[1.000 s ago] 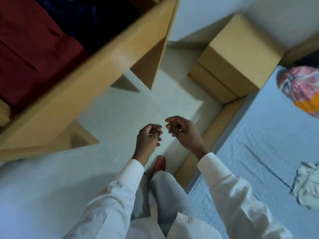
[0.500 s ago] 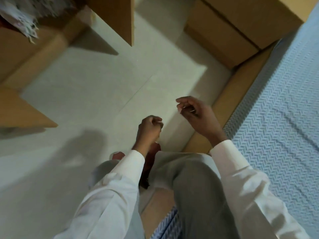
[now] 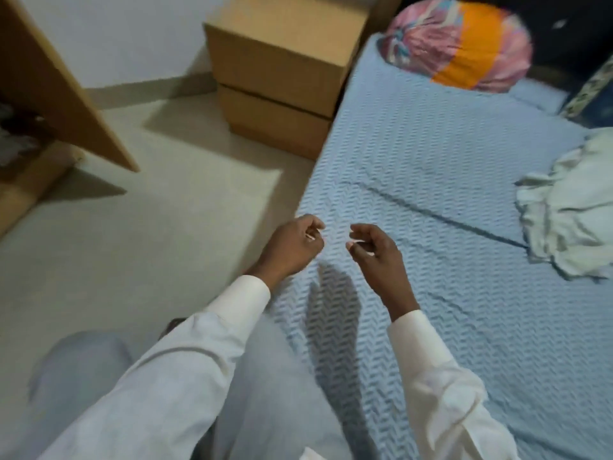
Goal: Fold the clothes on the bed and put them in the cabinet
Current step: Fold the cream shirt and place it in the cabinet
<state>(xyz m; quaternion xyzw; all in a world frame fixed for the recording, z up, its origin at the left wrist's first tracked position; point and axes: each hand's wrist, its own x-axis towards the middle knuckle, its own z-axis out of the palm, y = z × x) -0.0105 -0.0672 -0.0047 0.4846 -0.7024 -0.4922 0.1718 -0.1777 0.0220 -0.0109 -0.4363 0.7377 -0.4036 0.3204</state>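
left hand [image 3: 292,247] and right hand [image 3: 374,250] shifted over bed [image 3: 431,144]; cabinet [image 3: 49,78] contents blurred.

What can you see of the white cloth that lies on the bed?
The white cloth is a crumpled, unfolded heap of thin, soft-looking fabric with many creases. It lies on the blue bed cover at the right edge of the view, which cuts part of it off. Nothing else touches it.

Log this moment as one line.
left hand: empty, loosely curled | right hand: empty, loosely curled | white garment: crumpled on bed, untouched
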